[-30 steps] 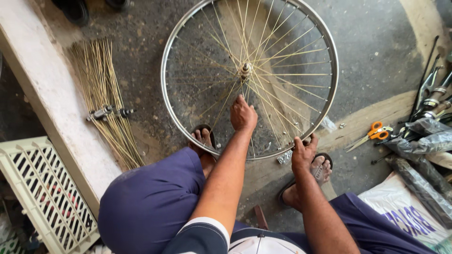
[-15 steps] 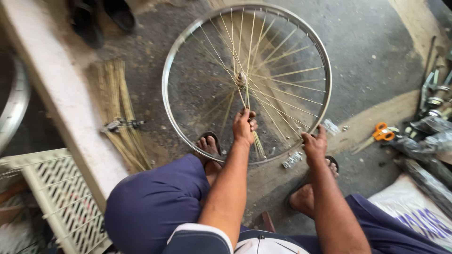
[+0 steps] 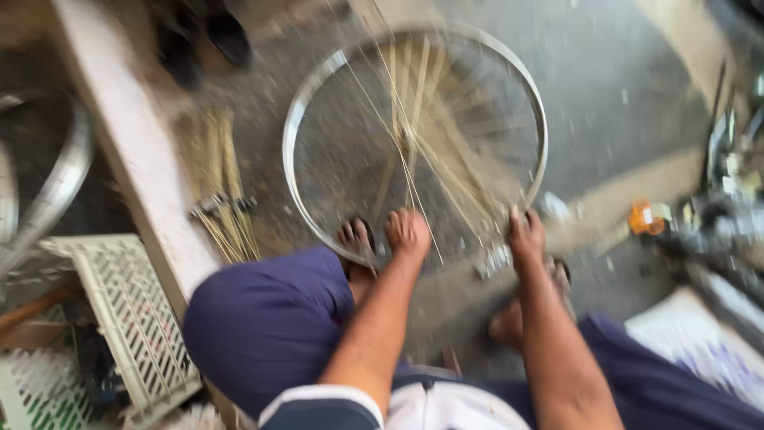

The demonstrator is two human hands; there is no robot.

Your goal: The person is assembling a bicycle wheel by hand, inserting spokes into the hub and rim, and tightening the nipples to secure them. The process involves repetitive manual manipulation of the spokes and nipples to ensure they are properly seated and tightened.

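Note:
A silver bicycle wheel rim [image 3: 296, 119] with thin loose spokes [image 3: 414, 119] lies flat on the ground in front of me. My left hand [image 3: 407, 232] is curled at the near edge of the wheel, among the spokes. Blur hides whether it pinches one. My right hand [image 3: 526, 236] grips the near right part of the rim, fingers over its edge. My sandalled feet [image 3: 355, 239] rest under the wheel's near side. My knees in blue shorts [image 3: 270, 326] fill the bottom of the view.
A bundle of spare spokes [image 3: 224, 203] lies left of the wheel beside a pale concrete ledge [image 3: 119, 143]. Further left are another rim [image 3: 60, 179] and a pale plastic crate [image 3: 127, 318]. Dark shoes [image 3: 203, 40] sit at the top. Tools [image 3: 728, 207] and a white sack [image 3: 700, 338] lie at right.
My left hand has pulled back from the middle spokes toward the near rim. The view has swung and blurred, with the wheel shifting right. My right hand stays on the rim.

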